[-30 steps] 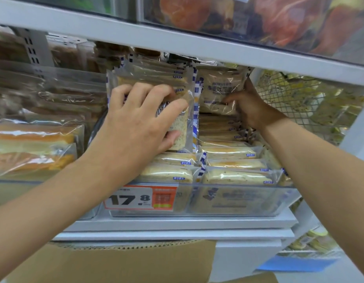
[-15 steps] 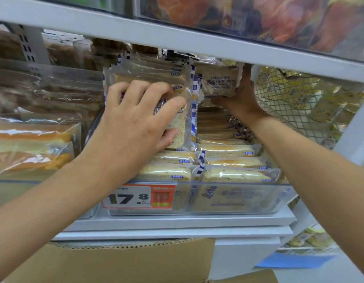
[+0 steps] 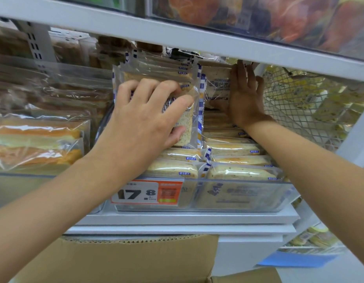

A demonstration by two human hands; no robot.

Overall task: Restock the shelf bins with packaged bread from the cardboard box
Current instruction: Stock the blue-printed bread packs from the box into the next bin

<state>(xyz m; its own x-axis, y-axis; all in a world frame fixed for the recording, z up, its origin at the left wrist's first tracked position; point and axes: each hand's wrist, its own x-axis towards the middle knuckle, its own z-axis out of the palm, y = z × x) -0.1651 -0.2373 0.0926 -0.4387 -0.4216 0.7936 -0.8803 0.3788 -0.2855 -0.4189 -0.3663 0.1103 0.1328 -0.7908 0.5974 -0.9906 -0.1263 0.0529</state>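
In the clear bin (image 3: pixel 238 193), the left hand (image 3: pixel 144 123) curls its fingers round 1 upright bread packet (image 3: pixel 186 130) while the right hand (image 3: pixel 245 99), fingers straight and spread, presses a printed packet (image 3: pixel 218 84) back; both seem light, squashy, slippery, best held by the edges.

bread packs (image 3: pixel 241 172): glossy clear plastic | bin (image 3: pixel 238 196): clear plastic | cardboard box (image 3: pixel 136 260): matt

Bread packs (image 3: pixel 238 173) stacked in bin (image 3: pixel 248 198) on shelf (image 3: pixel 197 219); cardboard box (image 3: pixel 126 260) below; mesh basket (image 3: pixel 299 111) right.
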